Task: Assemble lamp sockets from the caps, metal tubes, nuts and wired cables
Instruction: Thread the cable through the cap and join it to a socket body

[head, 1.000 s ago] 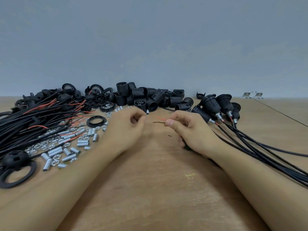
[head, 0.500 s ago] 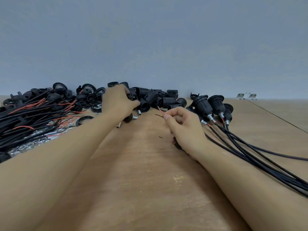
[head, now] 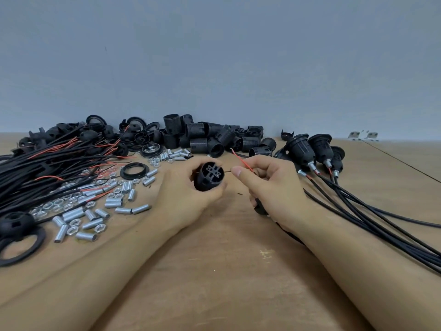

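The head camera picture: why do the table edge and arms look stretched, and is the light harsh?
Head view: wide-angle lens bows the table and swells the near forearms; light is soft and even, shadows faint; the socket in the left hand is slightly soft.

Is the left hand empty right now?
No, the left hand grips a black socket body, its slotted end facing the wires pinched by the right hand.

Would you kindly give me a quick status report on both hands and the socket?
Left hand grips black socket body. Right hand pinches red wire and thin black wire beside it. Wires not yet in socket. Nothing between them.
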A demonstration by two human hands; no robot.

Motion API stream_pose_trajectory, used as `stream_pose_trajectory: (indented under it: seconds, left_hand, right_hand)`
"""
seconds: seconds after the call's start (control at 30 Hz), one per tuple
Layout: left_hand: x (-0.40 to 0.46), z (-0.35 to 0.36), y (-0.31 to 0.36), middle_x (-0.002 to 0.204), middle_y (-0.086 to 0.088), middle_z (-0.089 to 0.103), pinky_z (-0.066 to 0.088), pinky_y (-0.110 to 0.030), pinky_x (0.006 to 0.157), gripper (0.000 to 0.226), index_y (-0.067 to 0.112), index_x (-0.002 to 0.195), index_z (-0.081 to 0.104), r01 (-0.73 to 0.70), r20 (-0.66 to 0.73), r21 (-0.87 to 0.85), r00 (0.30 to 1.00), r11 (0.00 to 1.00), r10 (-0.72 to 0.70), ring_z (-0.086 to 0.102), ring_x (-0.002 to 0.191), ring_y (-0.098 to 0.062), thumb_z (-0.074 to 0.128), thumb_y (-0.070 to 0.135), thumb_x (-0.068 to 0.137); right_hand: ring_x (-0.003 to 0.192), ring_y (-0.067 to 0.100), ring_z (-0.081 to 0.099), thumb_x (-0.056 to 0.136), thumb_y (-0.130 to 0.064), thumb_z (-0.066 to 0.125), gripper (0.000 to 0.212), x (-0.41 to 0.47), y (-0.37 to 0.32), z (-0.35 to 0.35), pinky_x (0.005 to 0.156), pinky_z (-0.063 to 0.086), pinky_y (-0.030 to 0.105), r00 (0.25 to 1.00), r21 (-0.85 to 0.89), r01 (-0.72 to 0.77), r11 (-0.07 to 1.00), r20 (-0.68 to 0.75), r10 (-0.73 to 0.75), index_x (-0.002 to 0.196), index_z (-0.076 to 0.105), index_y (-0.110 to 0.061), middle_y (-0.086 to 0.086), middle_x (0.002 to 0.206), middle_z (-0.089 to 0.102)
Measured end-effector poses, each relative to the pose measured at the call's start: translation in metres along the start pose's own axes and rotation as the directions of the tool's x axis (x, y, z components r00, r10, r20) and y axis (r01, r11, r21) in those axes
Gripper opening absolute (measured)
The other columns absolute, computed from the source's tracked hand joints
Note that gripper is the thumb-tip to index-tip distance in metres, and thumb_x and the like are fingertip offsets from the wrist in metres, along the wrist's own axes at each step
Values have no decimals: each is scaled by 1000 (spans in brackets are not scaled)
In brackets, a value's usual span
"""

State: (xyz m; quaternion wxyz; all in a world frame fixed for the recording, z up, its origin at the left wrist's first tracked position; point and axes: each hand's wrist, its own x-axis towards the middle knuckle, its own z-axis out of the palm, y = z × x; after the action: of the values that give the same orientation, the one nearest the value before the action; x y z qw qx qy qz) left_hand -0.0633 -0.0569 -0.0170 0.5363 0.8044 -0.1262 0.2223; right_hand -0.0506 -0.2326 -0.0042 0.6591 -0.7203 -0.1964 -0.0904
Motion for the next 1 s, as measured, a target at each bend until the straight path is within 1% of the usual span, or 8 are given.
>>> stream_pose_trajectory:
  seconds: [0.1, 0.23, 0.43, 0.5, 0.63, 0.77, 0.9, 1.0]
  left_hand:
    - [1, 0, -2, 78, 7, 69, 53, -23, 71, 26, 21, 88, 68, -49, 54, 34, 997, 998, 47, 65, 76, -10, 88, 17, 71]
    - [3, 0, -5, 65, 15, 56, 38, -11, 58, 33, 21, 78, 56, -107, 96, 90, 991, 990, 98, 50, 59, -1, 88, 17, 71]
    - [3, 0, -4, 71, 5, 60, 42, -16, 62, 33, 19, 81, 59, -162, 188, 70, 971, 984, 147, 53, 65, -5, 89, 26, 70]
    - [3, 0, -5, 69, 5, 56, 43, -21, 61, 33, 20, 80, 56, -174, 238, 60, 959, 983, 155, 50, 64, -7, 88, 23, 72]
    - [3, 2, -8, 69, 2, 58, 46, -34, 62, 27, 13, 83, 60, -211, 288, 94, 941, 973, 176, 53, 65, -16, 82, 24, 72]
    - [6, 3, -7, 82, -22, 63, 48, -53, 71, 28, -1, 92, 63, -170, 304, 31, 940, 985, 153, 59, 78, -39, 66, 14, 69]
    - [4, 1, -2, 75, -25, 56, 44, -53, 64, 30, -7, 87, 61, -190, 326, 11, 929, 982, 176, 52, 70, -40, 60, 9, 61]
    - [4, -1, 0, 73, -25, 55, 43, -53, 62, 25, -5, 83, 62, -208, 338, -2, 920, 978, 196, 51, 68, -40, 59, 6, 60]
  right_hand:
    - [38, 19, 45, 89, -15, 72, 17, -2, -3, 1, 41, 35, 23, 999, -38, 35, 999, 14, -35, 76, 73, -25, 7, 50, 48]
    - [39, 21, 46, 91, -16, 70, 17, -4, -5, 2, 41, 37, 24, 997, -73, 67, 995, 34, -65, 77, 71, -25, 9, 52, 50]
    - [48, 9, 41, 95, -16, 63, 16, -6, -8, 4, 48, 36, 27, 981, -182, 183, 966, -25, -191, 80, 63, -23, -13, 55, 50]
    - [49, 8, 37, 94, -20, 60, 14, -8, -11, 3, 49, 33, 24, 972, -228, 230, 946, 5, -235, 81, 60, -24, -10, 57, 47]
    - [54, 25, 38, 92, -17, 60, 20, -13, -15, 2, 54, 31, 22, 949, -311, 315, 897, 112, -295, 80, 57, -33, 15, 60, 46]
    - [53, 17, 38, 92, -13, 61, 10, -15, -14, 3, 55, 31, 19, 939, -375, 342, 862, 173, -297, 83, 60, -17, 10, 58, 45]
    - [54, 8, 40, 93, -11, 60, 8, -17, -15, 4, 56, 31, 14, 927, -365, 374, 853, 186, -327, 85, 59, -9, -7, 60, 45]
    - [53, 14, 45, 94, -15, 58, 10, -19, -17, 7, 53, 34, 21, 927, -353, 371, 859, 201, -318, 87, 59, -8, -6, 62, 52]
